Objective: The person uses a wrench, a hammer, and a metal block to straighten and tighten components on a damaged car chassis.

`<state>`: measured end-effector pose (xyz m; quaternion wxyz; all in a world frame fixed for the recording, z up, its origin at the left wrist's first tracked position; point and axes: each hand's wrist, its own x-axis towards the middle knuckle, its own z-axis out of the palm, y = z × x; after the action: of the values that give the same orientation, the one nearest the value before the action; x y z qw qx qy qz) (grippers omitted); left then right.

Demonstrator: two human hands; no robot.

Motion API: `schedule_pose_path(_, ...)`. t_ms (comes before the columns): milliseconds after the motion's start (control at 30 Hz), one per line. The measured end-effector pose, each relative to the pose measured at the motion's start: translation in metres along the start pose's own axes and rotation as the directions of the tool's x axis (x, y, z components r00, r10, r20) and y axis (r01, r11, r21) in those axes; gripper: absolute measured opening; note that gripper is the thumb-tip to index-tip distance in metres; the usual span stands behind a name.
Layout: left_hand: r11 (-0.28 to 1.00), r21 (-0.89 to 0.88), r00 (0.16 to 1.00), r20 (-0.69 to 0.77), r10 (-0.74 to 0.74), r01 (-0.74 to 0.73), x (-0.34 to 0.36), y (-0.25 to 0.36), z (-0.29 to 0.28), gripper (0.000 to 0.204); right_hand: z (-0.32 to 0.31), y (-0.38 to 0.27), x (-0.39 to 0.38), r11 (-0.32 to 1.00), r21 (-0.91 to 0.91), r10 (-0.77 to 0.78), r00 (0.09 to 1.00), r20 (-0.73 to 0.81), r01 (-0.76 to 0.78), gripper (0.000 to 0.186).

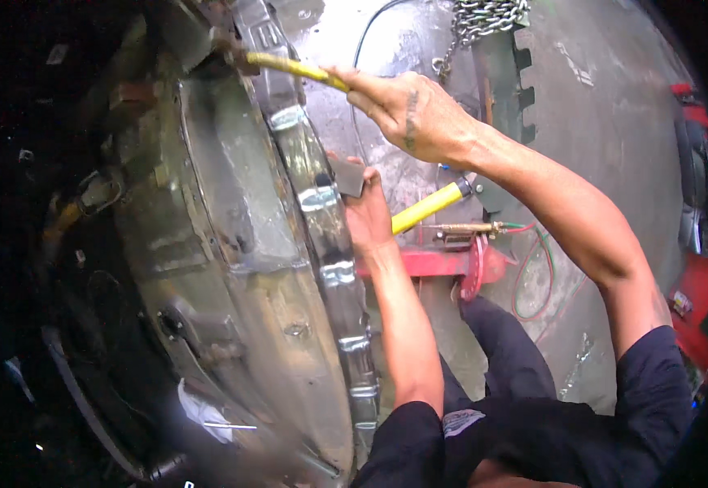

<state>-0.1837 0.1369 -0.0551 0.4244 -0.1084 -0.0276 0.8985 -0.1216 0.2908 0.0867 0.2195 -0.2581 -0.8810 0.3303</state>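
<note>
My right hand (419, 118) is closed round the yellow handle of a hammer (293, 67), its arm reaching in from the right. The hammer's head end lies over the upper part of the bare metal car body panel (248, 187); blur and shadow hide whether it touches. My left hand (369, 215) grips a flat grey metal block (347, 176) beside the panel's bent edge strip (321, 203), which runs from top to bottom with several shiny patches. I cannot tell whether the block presses on the strip.
Behind my left wrist lie a red metal arm (427, 263) and a yellow cylinder (427, 208). A brass gas torch body (468, 228) trails red and green hoses (551, 281). A chain (484, 20) lies at the top, near a notched metal plate (525, 85). Red equipment (692, 301) stands far right.
</note>
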Motion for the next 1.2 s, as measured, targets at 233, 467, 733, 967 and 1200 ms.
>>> schedule_pose_path(233, 1.000, -0.022, 0.999, -0.029, 0.013, -0.014, -0.017, -0.001, -0.003, 0.047, -0.013, 0.003, -0.032, 0.996, -0.069, 0.061, 0.986, 0.152, -0.051, 0.044)
schedule_pose_path(467, 0.975, -0.223, 0.998, -0.064, -0.009, -0.005, -0.028, -0.010, -0.004, 0.054, -0.022, -0.011, -0.082, 0.998, -0.056, 0.054, 0.909, 0.413, -0.034, 0.053)
schedule_pose_path(733, 0.986, -0.167, 0.999, -0.032, -0.030, 0.024, -0.036, -0.007, -0.008, 0.045, -0.020, -0.022, -0.132, 0.997, 0.075, -0.033, 0.893, 0.449, -0.001, 0.064)
schedule_pose_path(967, 0.991, -0.131, 1.000, -0.008, 0.016, -0.017, -0.043, -0.011, -0.010, 0.049, -0.014, -0.001, -0.153, 0.990, 0.004, -0.130, 0.891, 0.435, 0.142, 0.068)
schedule_pose_path(1200, 0.994, -0.100, 0.998, -0.032, -0.051, 0.047, -0.046, -0.013, -0.014, 0.045, -0.007, 0.015, -0.166, 0.998, 0.054, -0.042, 0.937, 0.347, 0.025, 0.069)
